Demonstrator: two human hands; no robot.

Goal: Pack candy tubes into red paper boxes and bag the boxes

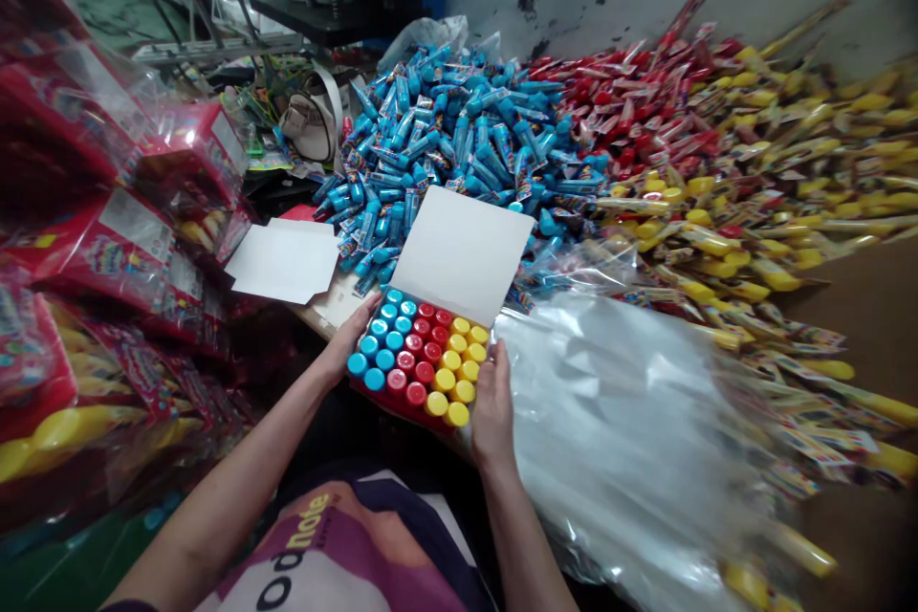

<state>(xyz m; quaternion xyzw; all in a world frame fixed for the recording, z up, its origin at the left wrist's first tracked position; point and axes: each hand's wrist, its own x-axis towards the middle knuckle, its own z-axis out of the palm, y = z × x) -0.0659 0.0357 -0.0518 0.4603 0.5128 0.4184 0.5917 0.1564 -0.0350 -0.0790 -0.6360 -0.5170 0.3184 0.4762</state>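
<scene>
Between my two hands is an open box [459,253] with its white lid flap raised at the far side. Upright tubes fill it, their caps in colour bands: blue caps [374,354] on the left, red caps [423,356] in the middle, yellow caps [456,371] on the right. My left hand [353,337] grips the left side, its fingers partly hidden by the box. Against the right side presses my right hand [492,402], thumb up along the edge and the other fingers mostly out of sight.
Behind the box rises a heap of blue tubes [459,129], beside red tubes [638,100] and yellow tubes [746,229]. Clear plastic bags [609,411] lie to the right. Wrapped red boxes [107,249] are stacked at left, near a white card [285,260].
</scene>
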